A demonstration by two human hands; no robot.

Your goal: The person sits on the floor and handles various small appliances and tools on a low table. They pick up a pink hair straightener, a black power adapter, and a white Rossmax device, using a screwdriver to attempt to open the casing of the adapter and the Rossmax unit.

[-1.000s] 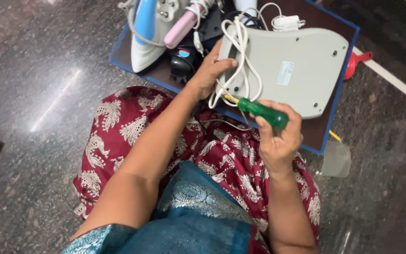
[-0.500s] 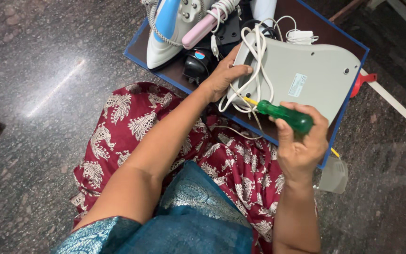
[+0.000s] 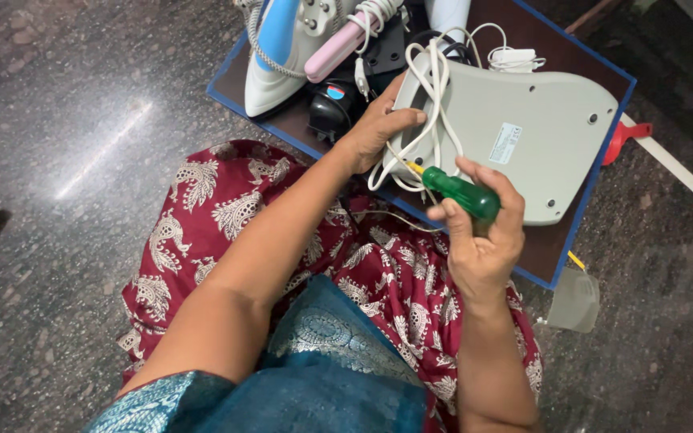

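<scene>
right hand [image 3: 483, 248] grips a green-handled screwdriver [image 3: 455, 191]; just beyond it, left hand [image 3: 378, 128] clutches the white cord [image 3: 435, 120] against a grey appliance base [image 3: 523, 136] (underside up), clothes iron [image 3: 274, 56] farther off

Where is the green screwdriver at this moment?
In the head view, the green screwdriver sits right of centre, gripped in the right hand, its tip toward the white cord at the near edge of the grey appliance.

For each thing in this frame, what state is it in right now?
Grey appliance: lying underside up on the board.
White cord: bundled over the appliance's edge.
Green screwdriver: gripped, tip at the appliance's edge.
Left hand: pressing cord and appliance.
Right hand: closed on the screwdriver.
Clothes iron: resting unused.
</scene>
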